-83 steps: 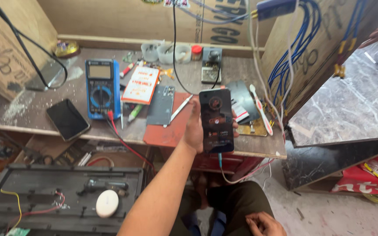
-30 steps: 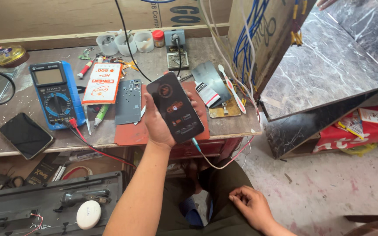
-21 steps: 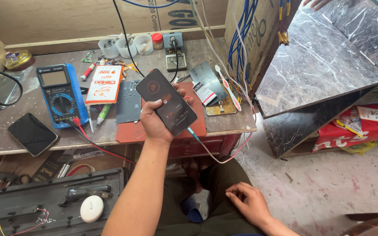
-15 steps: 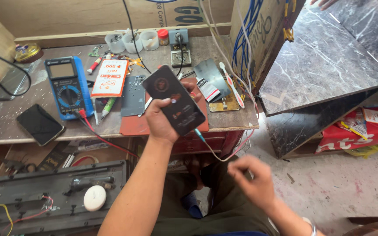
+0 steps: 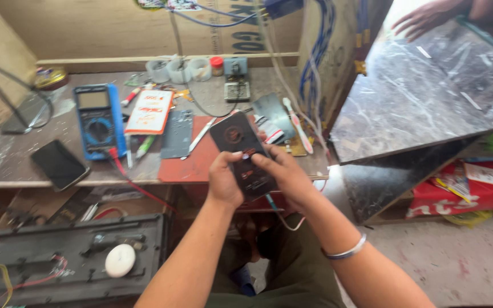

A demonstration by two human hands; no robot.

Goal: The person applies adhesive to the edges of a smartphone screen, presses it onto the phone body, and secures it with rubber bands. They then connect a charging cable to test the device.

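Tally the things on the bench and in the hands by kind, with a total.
Phones: 2, one held, one on the bench
Multimeters: 1
Tape rolls: 3
Toothbrushes: 1
Red mats: 1
Total: 8

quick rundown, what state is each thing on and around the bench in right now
black phone: held in both hands over the bench edge, a cable hanging from its lower end
left hand: gripping the phone's left side
right hand: on the phone's right side, thumb on it
second phone: flat on the bench, screen dark
multimeter: flat, red lead plugged in
small jar: upright, red lid on
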